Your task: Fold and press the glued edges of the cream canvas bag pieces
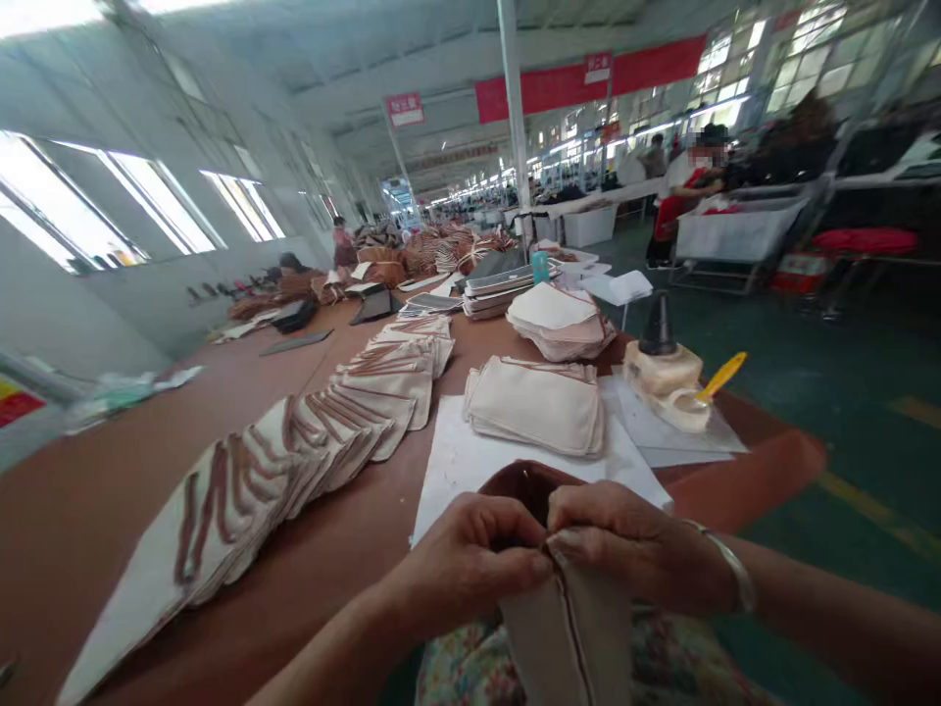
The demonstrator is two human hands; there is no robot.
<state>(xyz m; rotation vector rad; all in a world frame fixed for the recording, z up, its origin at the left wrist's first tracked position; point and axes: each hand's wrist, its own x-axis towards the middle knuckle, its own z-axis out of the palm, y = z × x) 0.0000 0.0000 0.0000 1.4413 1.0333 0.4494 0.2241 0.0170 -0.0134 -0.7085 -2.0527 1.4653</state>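
Between both hands is a cream fabric piece point(536, 628) with a dark brown seam or edge running down its length; a brown part of it curves up behind the fingers. My left hand point(477, 549) pinches it from the left, thumb and forefinger closed at the seam. From the other side my right hand point(624, 539), with a bangle at the wrist, pinches the same seam close to the left fingertips. The piece's lower end hangs over a flowered cloth point(470, 667). Just beyond the hands, a stack of cream fabric pieces point(536, 404) lies on a white board point(448, 480).
A long fanned row of cream pieces with brown strips point(353, 412) covers the table's point(294, 363) middle. At right stand a glue-stained container point(662, 368) with a black cone and a yellow-handled brush point(720, 378). Another stack point(555, 314) sits behind. A person point(680, 196) stands by a white bin point(735, 230).
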